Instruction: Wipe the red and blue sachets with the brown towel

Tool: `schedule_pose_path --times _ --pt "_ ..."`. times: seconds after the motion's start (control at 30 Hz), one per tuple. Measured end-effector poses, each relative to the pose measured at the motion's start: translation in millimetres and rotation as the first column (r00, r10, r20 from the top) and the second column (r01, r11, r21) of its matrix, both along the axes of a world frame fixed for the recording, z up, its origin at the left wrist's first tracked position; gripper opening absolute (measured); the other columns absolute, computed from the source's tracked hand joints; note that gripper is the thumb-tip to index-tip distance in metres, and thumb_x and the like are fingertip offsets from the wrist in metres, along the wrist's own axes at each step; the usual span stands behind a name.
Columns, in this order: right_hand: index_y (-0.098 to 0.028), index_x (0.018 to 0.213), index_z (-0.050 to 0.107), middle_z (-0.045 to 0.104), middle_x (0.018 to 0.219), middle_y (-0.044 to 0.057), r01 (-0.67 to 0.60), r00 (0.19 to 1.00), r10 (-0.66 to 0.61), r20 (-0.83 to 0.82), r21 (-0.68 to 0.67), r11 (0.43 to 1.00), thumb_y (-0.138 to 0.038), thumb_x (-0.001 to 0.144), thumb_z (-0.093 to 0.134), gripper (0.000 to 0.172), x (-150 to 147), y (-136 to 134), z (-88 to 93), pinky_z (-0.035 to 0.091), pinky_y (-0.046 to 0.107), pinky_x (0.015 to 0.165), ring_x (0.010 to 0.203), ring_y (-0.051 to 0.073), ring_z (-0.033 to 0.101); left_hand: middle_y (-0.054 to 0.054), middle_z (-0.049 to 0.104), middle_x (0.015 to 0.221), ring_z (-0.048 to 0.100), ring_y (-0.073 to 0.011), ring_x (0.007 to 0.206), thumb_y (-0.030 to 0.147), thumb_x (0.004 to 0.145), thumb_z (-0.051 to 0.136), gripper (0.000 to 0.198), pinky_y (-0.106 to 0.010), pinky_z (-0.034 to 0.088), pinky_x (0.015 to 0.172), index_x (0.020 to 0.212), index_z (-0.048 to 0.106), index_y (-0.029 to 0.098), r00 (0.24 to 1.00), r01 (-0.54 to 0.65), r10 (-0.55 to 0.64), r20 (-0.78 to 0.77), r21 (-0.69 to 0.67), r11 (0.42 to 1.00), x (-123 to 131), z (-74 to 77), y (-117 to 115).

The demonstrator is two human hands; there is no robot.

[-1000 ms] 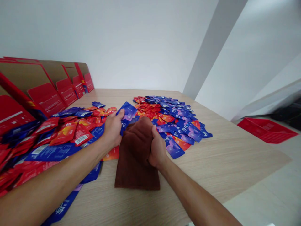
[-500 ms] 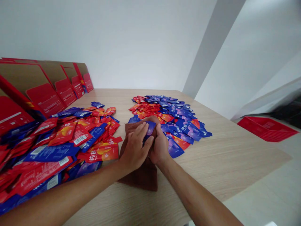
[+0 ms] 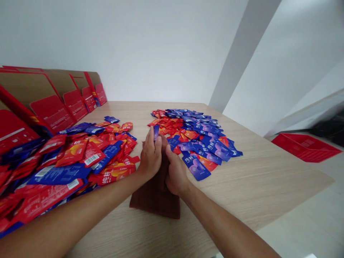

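In the middle of the table, a brown cloth (image 3: 155, 203) lies bunched up under and between my two hands, its near edge spread flat. My left hand (image 3: 149, 157) presses on the cloth's left side, thumb towards fingers, with the top of a blue-purple sachet (image 3: 156, 132) sticking up between them. The rest of that sachet is hidden. On the right side of the cloth, my right hand (image 3: 176, 172) is closed around a fold of it, thumb uppermost. Just beyond the hands is a pile of blue and red sachets (image 3: 197, 132).
A larger heap of red and blue sachets (image 3: 72, 154) covers the table's left side. Behind it stand open red cardboard boxes (image 3: 53, 111) in a row. A red box (image 3: 306, 147) sits off the table's right edge. The pale wooden table (image 3: 258, 172) meets a white wall.
Both hands have turned more upright around the cloth. The sachet, formerly between both hands, now shows in the left hand's grasp, further left and higher. More of the cloth's near part is exposed.
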State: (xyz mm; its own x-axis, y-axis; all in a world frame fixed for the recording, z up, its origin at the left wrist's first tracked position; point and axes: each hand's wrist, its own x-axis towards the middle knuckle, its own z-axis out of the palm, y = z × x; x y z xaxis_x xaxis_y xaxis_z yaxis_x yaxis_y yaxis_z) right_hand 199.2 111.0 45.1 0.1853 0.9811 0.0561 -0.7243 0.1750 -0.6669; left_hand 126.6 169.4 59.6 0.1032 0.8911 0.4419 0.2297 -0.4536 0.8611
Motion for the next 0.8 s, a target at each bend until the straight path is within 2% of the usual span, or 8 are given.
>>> schedule_pose_path --times 0.13,0.23,0.33,0.4,0.5,0.6,0.7,0.8 --pt "-0.024 0.115 0.085 0.086 0.126 0.006 -0.092 0.996 0.091 0.016 0.041 0.995 -0.053 0.086 0.086 0.041 -3.6 -4.4 4.8 0.045 0.05 0.128 0.15 0.03 0.062 -0.021 0.061 0.157 0.057 -0.0344 0.151 0.042 0.106 0.055 0.05 -0.051 0.04 0.13 0.147 0.06 0.014 0.995 -0.072 0.077 0.07 -0.069 0.995 -10.2 7.4 16.0" --pt "-0.023 0.114 0.085 0.086 0.124 0.006 -0.093 0.996 0.093 0.015 0.021 0.995 -0.053 0.083 0.089 0.043 -4.4 -7.6 6.8 0.046 0.051 0.128 0.149 0.031 0.062 -0.018 0.074 0.132 0.073 -0.0324 0.123 0.044 0.102 0.061 0.043 -0.045 0.059 0.105 0.134 0.065 0.015 0.99 -0.073 0.084 0.112 -0.101 0.992 -25.6 14.8 30.8" --pt "-0.022 0.107 0.086 0.087 0.118 0.006 -0.097 0.992 0.098 0.078 -0.016 0.995 -0.055 0.082 0.092 0.042 -6.2 -12.2 4.9 0.048 0.051 0.126 0.146 0.033 0.065 -0.011 0.077 0.115 0.077 -0.0259 0.102 0.042 0.1 0.064 0.032 -0.034 0.061 0.083 0.121 0.068 0.018 0.989 -0.092 0.099 0.107 -0.071 0.993 -51.5 35.1 52.0" --pt "-0.024 0.104 0.086 0.088 0.112 0.005 -0.134 0.981 0.136 0.14 -0.024 0.991 -0.057 0.084 0.091 0.04 -7.7 -15.4 1.4 0.05 0.05 0.124 0.141 0.034 0.069 -0.009 0.076 0.113 0.076 -0.0234 0.095 0.038 0.1 0.066 0.026 -0.031 0.06 0.079 0.118 0.069 0.019 0.987 -0.146 0.147 0.067 -0.018 0.989 -75.9 56.6 68.9" --pt "-0.025 0.108 0.087 0.088 0.108 0.004 -0.245 0.947 0.242 0.213 -0.01 0.969 -0.06 0.092 0.084 0.039 -8.7 -18.8 -4.7 0.054 0.048 0.119 0.133 0.032 0.074 -0.007 0.075 0.124 0.073 -0.0228 0.106 0.031 0.103 0.067 0.023 -0.031 0.058 0.093 0.123 0.068 0.019 0.956 -0.273 0.283 -0.081 0.113 0.955 -122.0 91.8 93.2" --pt "-0.024 0.113 0.087 0.088 0.11 0.004 -0.291 0.928 0.28 0.245 0.008 0.957 -0.062 0.096 0.08 0.043 -8.1 -19.9 -7.8 0.055 0.047 0.116 0.129 0.032 0.075 -0.005 0.072 0.129 0.067 -0.028 0.126 0.028 0.104 0.071 0.029 -0.046 0.047 0.118 0.129 0.068 0.014 0.862 -0.365 0.414 -0.292 0.21 0.907 -173.6 116.7 113.4" --pt "-0.023 0.115 0.087 0.088 0.111 0.005 -0.318 0.911 0.302 0.28 0.014 0.948 -0.064 0.097 0.078 0.046 -7.6 -20.6 -6.3 0.055 0.048 0.116 0.127 0.031 0.076 -0.007 0.072 0.132 0.063 -0.0329 0.135 0.021 0.101 0.076 0.021 -0.056 0.043 0.124 0.121 0.072 0.014 0.754 -0.437 0.475 -0.453 0.194 0.878 -221.9 122.0 132.4" --pt "-0.023 0.11 0.088 0.088 0.107 0.004 -0.34 0.892 0.316 0.324 0.019 0.94 -0.067 0.097 0.076 0.047 -8.3 -22.2 -1.8 0.053 0.049 0.118 0.127 0.031 0.076 -0.009 0.075 0.128 0.067 -0.0318 0.131 0.027 0.101 0.08 0.014 -0.059 0.047 0.121 0.108 0.075 0.016 0.677 -0.526 0.493 -0.547 0.11 0.844 -259.4 110.7 150.9"
